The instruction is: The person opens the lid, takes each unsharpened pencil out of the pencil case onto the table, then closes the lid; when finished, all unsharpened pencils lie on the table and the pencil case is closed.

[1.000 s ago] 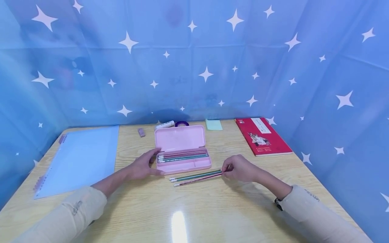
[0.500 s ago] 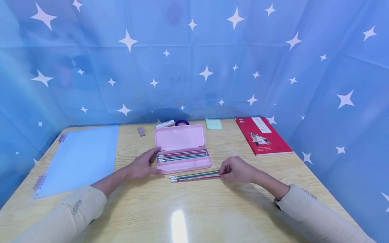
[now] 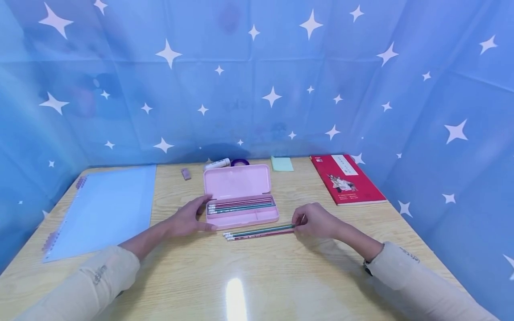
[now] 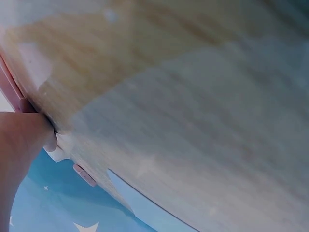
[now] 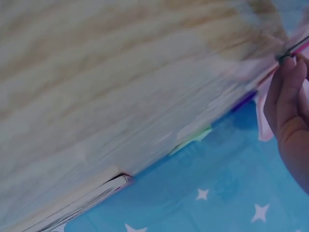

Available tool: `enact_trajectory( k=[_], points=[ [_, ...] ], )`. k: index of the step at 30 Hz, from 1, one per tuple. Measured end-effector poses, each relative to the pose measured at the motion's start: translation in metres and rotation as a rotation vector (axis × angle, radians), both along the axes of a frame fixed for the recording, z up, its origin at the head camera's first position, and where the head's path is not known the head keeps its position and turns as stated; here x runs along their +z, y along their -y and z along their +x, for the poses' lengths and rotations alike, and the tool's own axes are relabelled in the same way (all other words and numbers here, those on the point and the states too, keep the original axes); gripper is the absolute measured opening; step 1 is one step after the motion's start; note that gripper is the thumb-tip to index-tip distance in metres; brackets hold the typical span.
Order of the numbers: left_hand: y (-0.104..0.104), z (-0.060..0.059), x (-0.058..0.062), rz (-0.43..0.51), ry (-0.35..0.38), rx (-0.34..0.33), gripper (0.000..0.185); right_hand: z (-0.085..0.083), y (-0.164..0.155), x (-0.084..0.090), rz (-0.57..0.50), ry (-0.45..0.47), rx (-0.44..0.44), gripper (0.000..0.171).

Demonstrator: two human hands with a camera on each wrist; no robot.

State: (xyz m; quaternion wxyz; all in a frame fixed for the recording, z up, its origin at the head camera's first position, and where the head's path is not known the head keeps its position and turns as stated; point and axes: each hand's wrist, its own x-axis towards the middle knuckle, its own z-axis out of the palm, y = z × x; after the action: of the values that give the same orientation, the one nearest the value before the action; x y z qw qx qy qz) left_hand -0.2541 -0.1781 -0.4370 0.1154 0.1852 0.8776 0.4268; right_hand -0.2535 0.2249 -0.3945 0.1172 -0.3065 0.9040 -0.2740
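An open pink pencil case lies mid-table with several pencils in its upper tray. My left hand rests with straight fingers against the case's left end; the left wrist view shows a fingertip touching the pink edge. Three pencils lie side by side in front of the case. My right hand pinches their right ends; the right wrist view shows its fingers curled at a pencil tip.
A light blue spiral notebook lies at the left. A red book sits at the back right. Behind the case are a small eraser, a glue stick, a purple tape roll and a green sticky pad.
The three loose pencils have swung from a slant to nearly parallel with the case and drawn closer together. My right hand shifted slightly toward the case. The left hand stayed put.
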Motion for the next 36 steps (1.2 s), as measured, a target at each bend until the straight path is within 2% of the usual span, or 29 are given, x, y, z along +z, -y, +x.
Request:
enact_trajectory(
  k=[6, 14, 21, 36],
  points=[
    [-0.001, 0.001, 0.001, -0.017, 0.000, 0.003, 0.107, -0.003, 0.001, -0.001, 0.010, -0.015, 0.024, 0.013],
    [-0.001, 0.001, 0.001, -0.016, -0.006, 0.001, 0.107, -0.010, 0.004, 0.002, 0.033, -0.008, 0.000, 0.011],
    [-0.002, 0.000, 0.001, -0.013, -0.011, -0.001, 0.107, -0.014, 0.013, 0.008, -0.004, -0.018, -0.008, 0.010],
    [0.001, -0.001, 0.000, 0.017, -0.003, -0.010, 0.106, -0.044, 0.059, 0.006, -0.038, -0.059, 0.031, 0.013]
  ],
)
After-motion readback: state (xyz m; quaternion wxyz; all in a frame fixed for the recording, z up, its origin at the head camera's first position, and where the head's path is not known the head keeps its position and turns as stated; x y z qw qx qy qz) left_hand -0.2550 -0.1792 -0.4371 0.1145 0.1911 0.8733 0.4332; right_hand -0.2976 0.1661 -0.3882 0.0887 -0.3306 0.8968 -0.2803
